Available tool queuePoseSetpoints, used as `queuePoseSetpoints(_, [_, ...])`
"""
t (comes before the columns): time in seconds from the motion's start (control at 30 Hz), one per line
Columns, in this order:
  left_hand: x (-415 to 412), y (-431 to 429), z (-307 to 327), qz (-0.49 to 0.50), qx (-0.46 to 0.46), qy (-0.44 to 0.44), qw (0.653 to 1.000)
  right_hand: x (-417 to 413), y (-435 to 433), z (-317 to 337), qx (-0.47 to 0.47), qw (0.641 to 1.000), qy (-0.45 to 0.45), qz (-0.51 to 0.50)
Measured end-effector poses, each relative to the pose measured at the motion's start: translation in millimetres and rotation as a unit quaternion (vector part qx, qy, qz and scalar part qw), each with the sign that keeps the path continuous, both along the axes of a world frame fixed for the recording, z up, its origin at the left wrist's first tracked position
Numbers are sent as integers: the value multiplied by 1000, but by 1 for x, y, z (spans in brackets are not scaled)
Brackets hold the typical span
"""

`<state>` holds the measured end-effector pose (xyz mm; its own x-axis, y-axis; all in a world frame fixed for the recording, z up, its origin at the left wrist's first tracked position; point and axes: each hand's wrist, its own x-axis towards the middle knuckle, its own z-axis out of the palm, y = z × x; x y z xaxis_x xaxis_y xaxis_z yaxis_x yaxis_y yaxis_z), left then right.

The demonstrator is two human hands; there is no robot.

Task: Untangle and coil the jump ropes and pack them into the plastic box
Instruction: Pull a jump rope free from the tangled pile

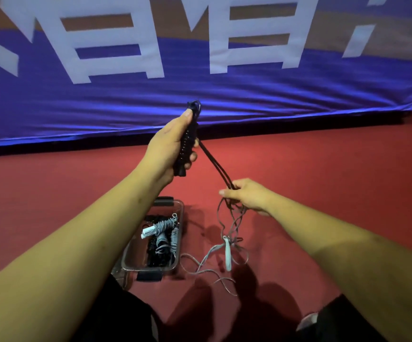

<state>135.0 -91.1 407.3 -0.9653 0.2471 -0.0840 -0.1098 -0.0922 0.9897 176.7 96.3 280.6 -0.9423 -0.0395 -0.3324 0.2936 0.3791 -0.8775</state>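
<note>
Sports hall, red floor [323,156], blue banner [249,90]

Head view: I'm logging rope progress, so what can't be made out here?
- Head view, left hand covers much of the black handle: one or two held, unclear.
- Head view, right hand hides how the black cord and grey cord cross in its grip.
- Head view, left forearm covers one side of the plastic box; ropes inside too tangled to count.

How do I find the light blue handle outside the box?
Find the clear plastic box on the red floor. Just right of it, in loose grey rope, is the pale blue handle. The other pale handle sits inside the box.
</note>
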Motion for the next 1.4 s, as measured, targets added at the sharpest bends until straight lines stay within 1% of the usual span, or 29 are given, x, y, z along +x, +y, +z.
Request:
queuePoseSetpoints(0.03, [-1,-1,0,1,-1,3,1000,1,-3,-2,-33,999,-3,0])
queuePoseSetpoints(0.07, [-2,-3,0,6,-1,5,1000,2,-5,-2,-37,999,7,14])
queuePoseSetpoints(0.1, [-4,-5,0,13,-1,5,1000,2,-6,-3,-16,999,25,35])
queuePoseSetpoints(0.13, [-5,-8,1,21,-1,6,1000,2,-6,-6,18,997,44,54])
queuePoseSetpoints(0.2, [-9,-14,1,35,-4,12,999,2,-3,-7,115,988,76,72])
queuePoseSetpoints(0.27, [-13,-21,0,40,-14,23,999,2,3,-8,174,978,87,75])
queuePoseSetpoints(0.3, [-14,-23,0,44,-16,28,999,3,5,-7,180,978,78,73])
queuePoseSetpoints(0.37, [-15,-28,-1,54,-15,35,998,3,8,-8,161,984,45,63])
queuePoseSetpoints(0.43, [-15,-30,0,63,-12,37,997,4,10,-15,178,982,4,66])
queuePoseSetpoints(0.53, [-15,-30,1,74,-13,49,996,5,17,-35,245,965,-74,60])
queuePoseSetpoints(0.6, [-18,-34,6,91,2,63,994,9,18,-41,287,946,-138,64])
queuePoseSetpoints(0.63, [-20,-37,9,101,6,71,992,12,18,-44,298,937,-170,69])
queuePoseSetpoints(0.7, [-22,-41,13,101,-12,99,990,16,17,-50,282,933,-213,65])
queuePoseSetpoints(0.77, [-21,-42,14,74,-42,123,989,15,14,-52,281,932,-216,71])
queuePoseSetpoints(0.8, [-20,-41,14,56,-52,128,989,14,11,-47,299,927,-208,84])
queuePoseSetpoints(0.87, [-16,-37,13,10,-72,136,988,9,7,-34,361,910,-165,117])
queuePoseSetpoints(0.9, [-14,-35,12,-20,-84,141,986,6,5,-25,371,910,-140,124])
queuePoseSetpoints(0.93, [-11,-32,10,-54,-94,143,984,2,3,-16,354,921,-109,119])
queuePoseSetpoints(0.97, [-8,-30,8,-90,-106,144,980,-2,-2,-6,294,946,-67,115])
queuePoseSetpoints(1.0, [-5,-27,6,-122,-116,143,975,-6,-8,5,206,972,-30,111])
queuePoseSetpoints(1.03, [-1,-24,4,-148,-124,143,971,-9,-17,13,131,985,3,113])
queuePoseSetpoints(1.07, [2,-20,4,-166,-123,143,968,-11,-26,18,87,988,26,123])
queuePoseSetpoints(1.17, [5,-14,5,-181,-87,146,969,-12,-48,20,73,987,61,127])
queuePoseSetpoints(1.3, [-1,-22,11,-142,-29,135,980,-13,-34,15,55,994,61,67])
queuePoseSetpoints(1.33, [-2,-26,12,-136,-13,131,982,-12,-27,13,30,997,54,54])
queuePoseSetpoints(1.4, [-4,-33,13,-130,-7,132,983,-9,-16,9,-61,998,17,15])
